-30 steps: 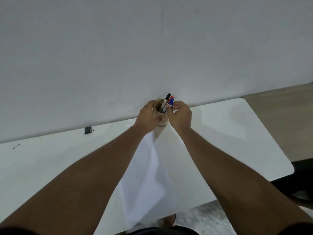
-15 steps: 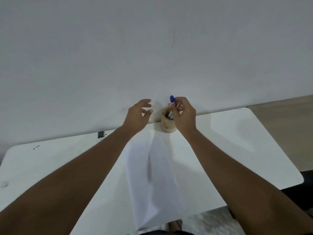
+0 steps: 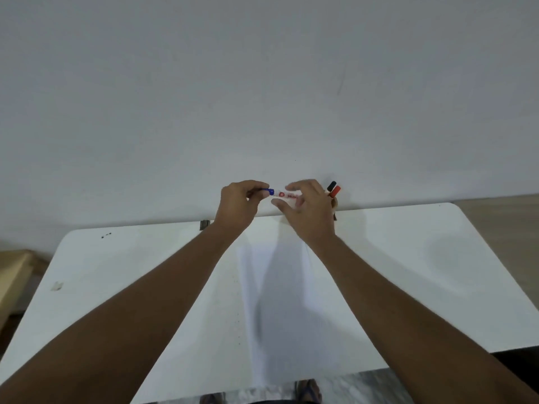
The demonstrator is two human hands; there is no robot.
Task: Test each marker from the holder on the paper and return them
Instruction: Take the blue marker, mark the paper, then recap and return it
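A blue-capped marker (image 3: 284, 195) is held level above the far edge of the white tabletop (image 3: 408, 272), spanning the gap between the two hands. The left hand (image 3: 237, 205) is closed in a pinch on the blue cap (image 3: 269, 191) at the marker's left end, while the white barrel, printed in red, is gripped at its right end by the fingers of the right hand (image 3: 309, 212), the thumb lying just beneath it. Whether the cap is seated or already pulled free cannot be told, since the joint is partly hidden by fingertips. The holder (image 3: 334, 205) is almost wholly covered by the right hand; only a sliver is seen at the wall, with a black-capped marker (image 3: 331, 186) and a red-capped marker (image 3: 335, 191) leaning out of it to the right. A sheet of paper (image 3: 280, 301) is laid on the tabletop between the forearms, below the held marker.
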